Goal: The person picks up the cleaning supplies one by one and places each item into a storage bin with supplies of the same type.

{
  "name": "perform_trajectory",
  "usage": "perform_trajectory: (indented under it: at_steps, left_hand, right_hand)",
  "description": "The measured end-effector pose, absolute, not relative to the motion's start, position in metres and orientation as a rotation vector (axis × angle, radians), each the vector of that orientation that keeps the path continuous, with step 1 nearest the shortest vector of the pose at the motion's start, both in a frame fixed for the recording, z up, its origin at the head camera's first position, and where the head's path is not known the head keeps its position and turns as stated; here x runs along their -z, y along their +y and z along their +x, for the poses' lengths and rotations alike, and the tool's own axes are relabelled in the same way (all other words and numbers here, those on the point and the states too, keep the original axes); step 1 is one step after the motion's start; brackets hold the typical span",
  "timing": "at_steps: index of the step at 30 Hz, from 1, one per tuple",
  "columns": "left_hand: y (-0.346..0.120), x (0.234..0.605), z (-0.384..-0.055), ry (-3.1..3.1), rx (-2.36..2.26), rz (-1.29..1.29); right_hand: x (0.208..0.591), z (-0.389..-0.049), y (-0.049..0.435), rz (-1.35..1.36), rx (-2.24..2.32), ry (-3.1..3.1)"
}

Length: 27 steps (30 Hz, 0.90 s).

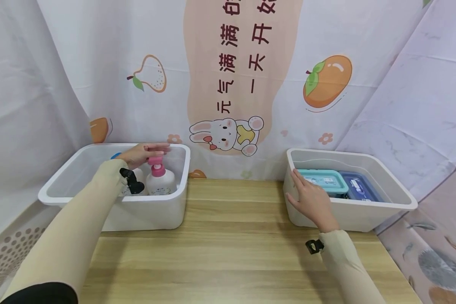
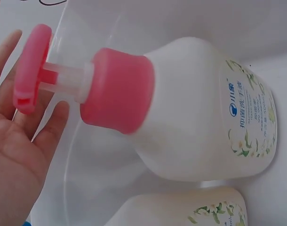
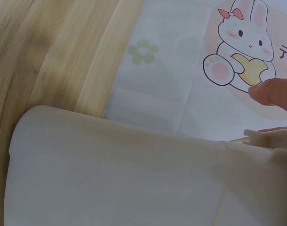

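In the head view my left hand (image 1: 138, 154) is over the left white bin (image 1: 148, 211), right at the pink pump head of a white hand soap bottle (image 1: 161, 182). Its fingers are extended behind the pump in the left wrist view, not curled round it. That hand soap bottle (image 2: 186, 113) stands in the bin beside a second white bottle (image 2: 176, 207), partly hidden by my wrist in the head view. My right hand (image 1: 311, 200) is at the near left corner of the right white bin (image 1: 349, 215), fingertips at its rim and thumb spread along the outer wall.
A teal box (image 1: 323, 180) and a dark blue box (image 1: 359, 185) lie inside the right bin. Wooden tabletop (image 1: 220, 249) spans between the bins. Behind hangs a printed curtain (image 1: 156, 114). At the left edge is a perforated white panel (image 1: 11, 253).
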<state>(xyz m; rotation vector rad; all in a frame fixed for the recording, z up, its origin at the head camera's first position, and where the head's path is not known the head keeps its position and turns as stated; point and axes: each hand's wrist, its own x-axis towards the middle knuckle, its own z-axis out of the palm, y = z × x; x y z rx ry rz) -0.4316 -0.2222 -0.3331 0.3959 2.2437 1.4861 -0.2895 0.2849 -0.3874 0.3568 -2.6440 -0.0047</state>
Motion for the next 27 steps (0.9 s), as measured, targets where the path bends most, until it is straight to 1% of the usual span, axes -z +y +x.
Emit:
perform_trajectory:
  at_steps: [7, 19, 23, 27]
  left_hand:
    - [-0.223, 0.326, -0.432, 2.262, -1.652, 0.357]
    - [-0.223, 0.304, -0.414, 1.992, -2.113, 0.476]
    - [-0.211, 0.294, -0.405, 1.868, -2.221, 0.483]
    - [-0.188, 0.286, -0.386, 1.995, -2.143, 0.476]
  right_hand:
    - [0.387, -0.294, 0.284, 0.361, 0.008, -2.656]
    - [0.383, -0.307, 0.282, 0.419, 0.012, -2.729]
    - [0.378, -0.310, 0.282, 0.405, -0.046, -2.781]
    - [0.373, -0.310, 0.281, 0.382, -0.070, -2.785]
